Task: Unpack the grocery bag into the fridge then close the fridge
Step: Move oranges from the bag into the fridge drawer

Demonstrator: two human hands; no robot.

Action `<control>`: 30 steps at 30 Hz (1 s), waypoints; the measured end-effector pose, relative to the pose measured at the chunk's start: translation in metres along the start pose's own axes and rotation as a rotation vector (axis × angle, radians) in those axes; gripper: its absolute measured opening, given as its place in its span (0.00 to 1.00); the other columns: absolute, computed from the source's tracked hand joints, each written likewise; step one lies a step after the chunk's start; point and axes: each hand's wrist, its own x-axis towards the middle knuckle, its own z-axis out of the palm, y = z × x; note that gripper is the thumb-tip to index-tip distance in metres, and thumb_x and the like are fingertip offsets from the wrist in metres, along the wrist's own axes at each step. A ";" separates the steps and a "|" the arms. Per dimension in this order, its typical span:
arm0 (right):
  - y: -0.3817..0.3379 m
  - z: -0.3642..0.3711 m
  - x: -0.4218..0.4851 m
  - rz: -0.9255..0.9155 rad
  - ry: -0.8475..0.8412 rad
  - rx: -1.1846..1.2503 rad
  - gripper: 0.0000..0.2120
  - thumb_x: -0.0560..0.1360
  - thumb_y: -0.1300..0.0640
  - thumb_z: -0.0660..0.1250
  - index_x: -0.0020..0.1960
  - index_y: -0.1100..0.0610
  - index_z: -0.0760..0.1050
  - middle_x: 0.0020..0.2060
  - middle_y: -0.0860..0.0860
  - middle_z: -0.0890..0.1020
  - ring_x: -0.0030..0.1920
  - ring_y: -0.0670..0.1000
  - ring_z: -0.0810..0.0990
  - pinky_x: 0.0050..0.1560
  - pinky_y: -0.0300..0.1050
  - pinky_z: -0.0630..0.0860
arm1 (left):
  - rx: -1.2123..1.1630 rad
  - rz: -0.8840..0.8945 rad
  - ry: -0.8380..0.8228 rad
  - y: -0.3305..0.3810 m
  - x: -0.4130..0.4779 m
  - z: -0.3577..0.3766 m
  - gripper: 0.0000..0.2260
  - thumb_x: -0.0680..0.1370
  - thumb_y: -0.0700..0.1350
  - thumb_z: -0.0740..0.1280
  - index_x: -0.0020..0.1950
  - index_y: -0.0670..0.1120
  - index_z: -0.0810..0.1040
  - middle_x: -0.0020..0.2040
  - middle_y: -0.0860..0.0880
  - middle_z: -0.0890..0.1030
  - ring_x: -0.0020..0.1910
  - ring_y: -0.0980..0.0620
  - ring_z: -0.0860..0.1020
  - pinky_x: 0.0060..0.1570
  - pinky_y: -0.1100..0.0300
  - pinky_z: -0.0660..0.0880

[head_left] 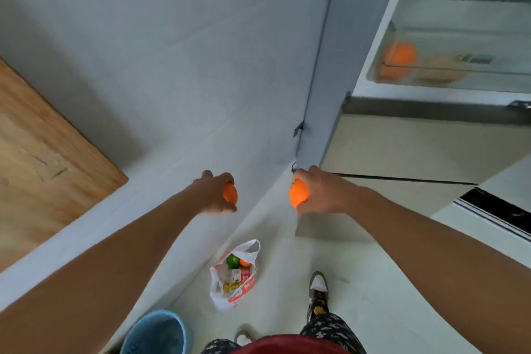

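Gripping an orange [230, 192] in the left hand [214, 192] and another [298, 195] in the right [321, 191]; fridge [448, 86] open, holding one fruit, bag [234, 276] still part full.

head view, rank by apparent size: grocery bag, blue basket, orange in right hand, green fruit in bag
1. grocery bag and blue basket: about alike, basket cut off
2. orange in right hand
3. green fruit

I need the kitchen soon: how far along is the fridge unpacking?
Done: one orange sits in the open fridge. In hand: the left hand holds a second orange, the right hand a third orange. Left: the bag holds a green fruit, a small orange and packaged goods; the fridge is not yet closed.
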 end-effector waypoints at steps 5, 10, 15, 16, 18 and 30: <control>0.009 -0.054 -0.030 0.126 0.055 0.055 0.35 0.65 0.41 0.74 0.67 0.49 0.67 0.58 0.52 0.74 0.54 0.55 0.76 0.53 0.51 0.77 | 0.139 0.124 -0.011 0.045 -0.003 -0.058 0.28 0.68 0.59 0.73 0.66 0.61 0.67 0.59 0.49 0.67 0.52 0.44 0.76 0.49 0.51 0.77; 0.025 -0.118 -0.063 0.263 0.152 0.154 0.34 0.65 0.38 0.74 0.64 0.47 0.63 0.53 0.48 0.74 0.51 0.53 0.76 0.45 0.49 0.75 | 0.277 0.260 0.039 0.105 -0.010 -0.119 0.26 0.70 0.62 0.72 0.64 0.59 0.68 0.58 0.49 0.70 0.51 0.45 0.78 0.44 0.55 0.76; 0.050 -0.181 -0.091 0.314 0.254 0.141 0.32 0.64 0.37 0.75 0.61 0.42 0.63 0.57 0.49 0.75 0.52 0.55 0.77 0.46 0.50 0.77 | 0.299 0.387 0.082 0.166 -0.017 -0.175 0.25 0.70 0.63 0.71 0.63 0.58 0.69 0.60 0.50 0.74 0.48 0.45 0.81 0.45 0.54 0.79; 0.057 -0.193 -0.096 0.318 0.280 0.145 0.33 0.63 0.37 0.76 0.61 0.42 0.63 0.58 0.49 0.74 0.53 0.56 0.77 0.47 0.51 0.78 | 0.291 0.410 0.092 0.179 -0.019 -0.185 0.24 0.71 0.62 0.71 0.63 0.58 0.69 0.60 0.50 0.74 0.48 0.45 0.81 0.45 0.54 0.79; 0.071 -0.216 -0.106 0.336 0.344 0.121 0.35 0.61 0.35 0.76 0.63 0.42 0.64 0.58 0.49 0.74 0.55 0.56 0.76 0.51 0.53 0.78 | 0.283 0.453 0.109 0.205 -0.023 -0.203 0.24 0.72 0.61 0.71 0.65 0.57 0.69 0.60 0.50 0.73 0.50 0.45 0.80 0.45 0.56 0.80; 0.172 -0.310 -0.129 0.367 0.466 0.078 0.31 0.65 0.38 0.73 0.64 0.41 0.67 0.56 0.48 0.72 0.52 0.53 0.75 0.54 0.53 0.77 | 0.227 0.616 0.118 0.364 0.002 -0.244 0.22 0.74 0.56 0.71 0.65 0.54 0.69 0.60 0.49 0.73 0.53 0.46 0.77 0.45 0.56 0.81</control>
